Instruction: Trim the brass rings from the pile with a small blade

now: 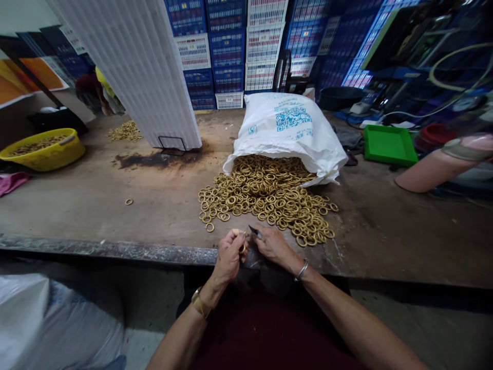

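Close to the table's front edge, my left hand [230, 252] pinches a brass-coloured ring [242, 248] between thumb and fingers. Just to its right, my right hand [274, 245] is closed around a small knife [254, 232], its dark pointed blade aimed left toward the ring; most of the handle is hidden in the palm. The blade tip and the ring look a little apart. Beyond both hands spreads a heap of similar rings [265, 195], spilling from the open mouth of a white woven sack [265, 123] that lies on its side.
One loose ring [129, 202] lies left on the wooden table [165, 216]. A yellow basin [46, 154] of rings is far left, near a white corrugated panel [142, 72]. At right are a green tray [390, 145] and pink bottle [435, 167]. Crates [229, 46] stand behind; another person bends at back left.
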A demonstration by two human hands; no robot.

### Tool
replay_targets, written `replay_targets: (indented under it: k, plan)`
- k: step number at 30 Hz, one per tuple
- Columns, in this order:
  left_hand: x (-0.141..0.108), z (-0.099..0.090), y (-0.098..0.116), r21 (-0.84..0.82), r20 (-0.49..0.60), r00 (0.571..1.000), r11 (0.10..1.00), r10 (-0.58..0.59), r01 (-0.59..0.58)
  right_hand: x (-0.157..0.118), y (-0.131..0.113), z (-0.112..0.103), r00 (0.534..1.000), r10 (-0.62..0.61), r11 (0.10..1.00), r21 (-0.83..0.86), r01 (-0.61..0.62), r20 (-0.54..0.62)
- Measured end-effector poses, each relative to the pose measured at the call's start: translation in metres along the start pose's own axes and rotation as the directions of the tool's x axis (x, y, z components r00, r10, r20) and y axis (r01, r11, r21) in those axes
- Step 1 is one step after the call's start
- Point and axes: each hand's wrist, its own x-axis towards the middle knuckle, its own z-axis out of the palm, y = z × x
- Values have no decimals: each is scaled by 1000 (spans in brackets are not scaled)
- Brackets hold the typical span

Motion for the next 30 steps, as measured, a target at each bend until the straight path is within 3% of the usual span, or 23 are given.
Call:
replay_targets:
  k: [5,16,23,26,30]
  plan:
    - [3,-3,-5,31,0,1000,1000,-1,1,-4,-2,2,993,-115,991,63,115,-12]
    - [4,-2,-5,88,-5,1000,996,6,-5,-3,-1,6,994,-101,995,15,101,-34]
    - [3,-6,-7,91,43,998,995,35,-38,-1,-1,-1,991,-86,994,-56,93,103]
    - [-1,-7,-2,-7,104,994,1000,-26,27,2,1,-3,996,-15,984,-178,30,85]
    - [-6,-6,8,-206,238,961,960,-137,188,6,5,-8,995,101,946,-307,-104,-24]
